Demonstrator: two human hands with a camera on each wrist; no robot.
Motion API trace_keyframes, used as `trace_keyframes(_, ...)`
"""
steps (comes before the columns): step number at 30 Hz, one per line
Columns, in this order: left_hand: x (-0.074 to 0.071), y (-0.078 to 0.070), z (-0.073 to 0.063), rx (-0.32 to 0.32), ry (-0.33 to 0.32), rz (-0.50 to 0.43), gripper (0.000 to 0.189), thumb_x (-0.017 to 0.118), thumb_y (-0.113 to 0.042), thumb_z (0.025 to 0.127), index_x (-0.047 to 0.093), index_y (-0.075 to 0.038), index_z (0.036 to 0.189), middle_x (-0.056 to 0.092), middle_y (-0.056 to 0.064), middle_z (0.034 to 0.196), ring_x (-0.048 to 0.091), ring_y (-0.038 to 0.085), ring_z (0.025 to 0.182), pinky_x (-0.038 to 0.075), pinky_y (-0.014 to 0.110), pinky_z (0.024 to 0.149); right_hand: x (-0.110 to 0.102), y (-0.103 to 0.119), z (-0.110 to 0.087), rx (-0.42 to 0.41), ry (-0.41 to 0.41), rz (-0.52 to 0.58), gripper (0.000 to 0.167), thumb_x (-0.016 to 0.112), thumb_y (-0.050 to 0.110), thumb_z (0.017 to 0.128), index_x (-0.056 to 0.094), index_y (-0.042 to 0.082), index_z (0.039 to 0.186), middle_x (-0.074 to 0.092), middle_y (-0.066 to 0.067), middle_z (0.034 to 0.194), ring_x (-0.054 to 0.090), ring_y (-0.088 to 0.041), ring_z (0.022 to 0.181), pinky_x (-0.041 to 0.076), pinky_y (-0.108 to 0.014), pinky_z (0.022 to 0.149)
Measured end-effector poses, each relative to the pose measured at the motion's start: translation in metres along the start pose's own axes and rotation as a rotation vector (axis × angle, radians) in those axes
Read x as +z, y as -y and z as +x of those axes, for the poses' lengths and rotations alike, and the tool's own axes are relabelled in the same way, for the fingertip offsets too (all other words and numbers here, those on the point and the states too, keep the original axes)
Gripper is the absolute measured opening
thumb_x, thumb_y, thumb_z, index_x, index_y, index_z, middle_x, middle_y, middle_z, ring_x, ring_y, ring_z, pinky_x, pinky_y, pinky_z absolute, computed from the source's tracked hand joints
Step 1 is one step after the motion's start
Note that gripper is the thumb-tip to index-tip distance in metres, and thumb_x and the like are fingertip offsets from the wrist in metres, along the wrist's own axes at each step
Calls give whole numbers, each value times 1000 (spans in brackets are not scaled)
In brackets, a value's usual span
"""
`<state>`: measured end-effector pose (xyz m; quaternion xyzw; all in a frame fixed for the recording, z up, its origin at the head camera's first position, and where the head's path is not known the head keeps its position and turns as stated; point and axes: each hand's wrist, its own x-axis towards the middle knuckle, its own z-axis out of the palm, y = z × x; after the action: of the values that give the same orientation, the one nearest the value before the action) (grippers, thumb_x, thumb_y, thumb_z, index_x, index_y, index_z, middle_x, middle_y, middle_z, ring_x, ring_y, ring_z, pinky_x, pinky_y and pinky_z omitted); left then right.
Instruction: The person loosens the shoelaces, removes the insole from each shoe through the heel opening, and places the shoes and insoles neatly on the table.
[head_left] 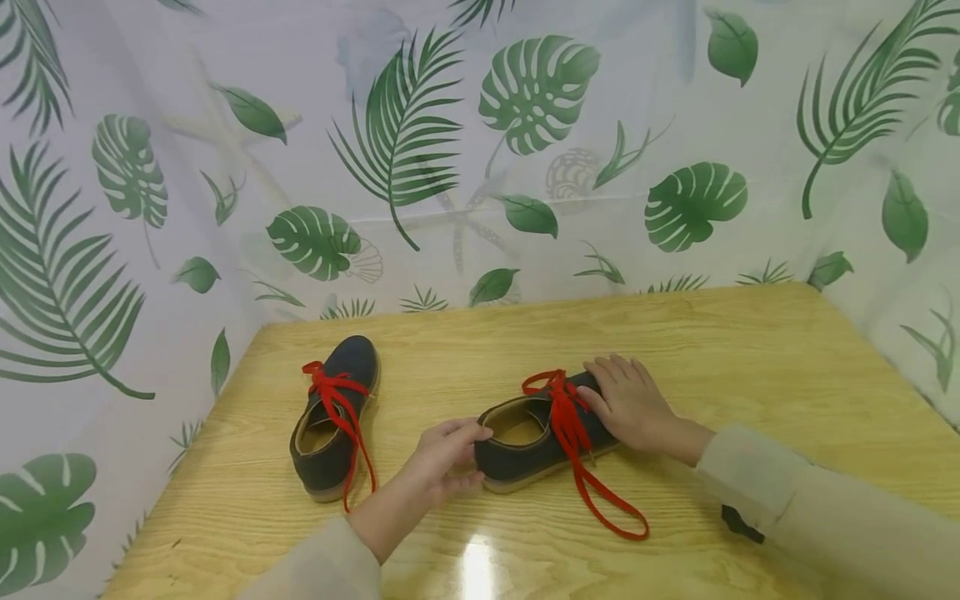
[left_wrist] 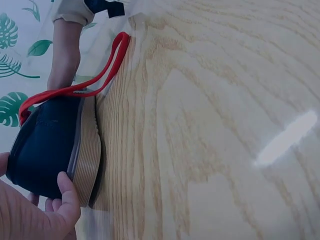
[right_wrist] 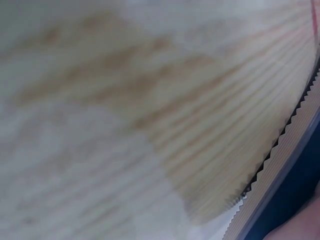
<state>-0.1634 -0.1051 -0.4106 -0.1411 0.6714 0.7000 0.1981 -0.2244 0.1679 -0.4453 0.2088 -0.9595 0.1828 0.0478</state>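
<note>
Head view: L hand & R hand on dark shoe

L hand grips heel btwn thumb & fingers; R hand rests over toe, fingers extended, thumb apart. Dark shoe sits upright mid-table, red laces looping off its near side. 2nd shoe, also red-laced, stands apart at L, toe twd leaf-print cloth.
</note>
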Motion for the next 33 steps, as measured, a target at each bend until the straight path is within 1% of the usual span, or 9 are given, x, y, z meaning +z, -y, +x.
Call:
trace_keyframes(3, -1, -1, 3, -7, 1, 13, 50, 67, -21, 83, 54, -4, 129, 60, 8, 107, 57, 19, 92, 56, 24, 65, -2, 2, -3, 7, 1, -20, 58, 32, 40, 103, 37, -3, 141, 39, -26, 142, 27, -46, 134, 15, -62, 113)
trace_keyframes(8, -6, -1, 7, 2, 9, 37, 55, 66, -21, 83, 51, -3, 132, 60, 11, 113, 59, 19, 95, 57, 22, 64, -2, 8, -11, 29, 18, -64, 61, 32, 40, 103, 30, -4, 145, 33, -26, 146, 26, -46, 135, 15, -61, 113)
trace_keyframes(12, -9, -2, 10, 0, 12, 59, 56, 67, -22, 84, 50, -3, 134, 58, 13, 118, 59, 21, 101, 58, 24, 67, 1, 12, -15, 75, 13, -75, 63, 30, 43, 103, 28, -3, 146, 28, -25, 149, 24, -45, 136, 14, -60, 114)
trace_keyframes(14, -10, -3, 12, -3, 14, 66, 56, 68, -23, 84, 51, -4, 133, 58, 13, 119, 58, 21, 102, 59, 26, 69, 1, 15, -18, 100, 5, -71, 64, 29, 44, 102, 28, -2, 146, 27, -25, 150, 23, -46, 136, 13, -61, 114)
trace_keyframes(19, -11, -6, 16, -6, 16, 74, 52, 69, -25, 84, 54, -5, 130, 59, 12, 115, 59, 20, 100, 59, 26, 70, -1, 20, -25, 149, -9, -75, 63, 30, 44, 102, 29, -2, 146, 31, -25, 148, 24, -46, 134, 12, -63, 112)
trace_keyframes(21, -12, -7, 17, -2, 17, 76, 50, 69, -25, 84, 55, -4, 128, 59, 12, 116, 58, 21, 101, 59, 26, 69, -2, 22, -27, 164, -15, -81, 64, 30, 45, 102, 30, -1, 145, 34, -24, 146, 25, -46, 134, 12, -63, 111)
trace_keyframes(24, -12, -9, 18, 4, 15, 74, 48, 69, -24, 84, 57, -4, 126, 58, 12, 120, 57, 24, 108, 59, 27, 71, -2, 24, -29, 189, -26, -85, 65, 29, 48, 101, 33, -1, 144, 38, -24, 141, 26, -46, 132, 12, -64, 110)
trace_keyframes(28, -12, -12, 20, 7, 23, 66, 46, 69, -22, 85, 57, -3, 125, 55, 14, 127, 53, 30, 118, 59, 31, 76, -2, 24, -33, 207, -39, -90, 67, 30, 51, 100, 39, -2, 140, 42, -24, 136, 30, -46, 129, 12, -66, 109)
trace_keyframes(33, -13, -13, 22, 16, 36, 82, 47, 69, -22, 85, 57, -3, 126, 52, 16, 132, 50, 33, 121, 59, 35, 82, -2, 23, -39, 199, -46, -98, 67, 32, 52, 100, 40, -3, 138, 44, -25, 134, 34, -44, 127, 13, -67, 108)
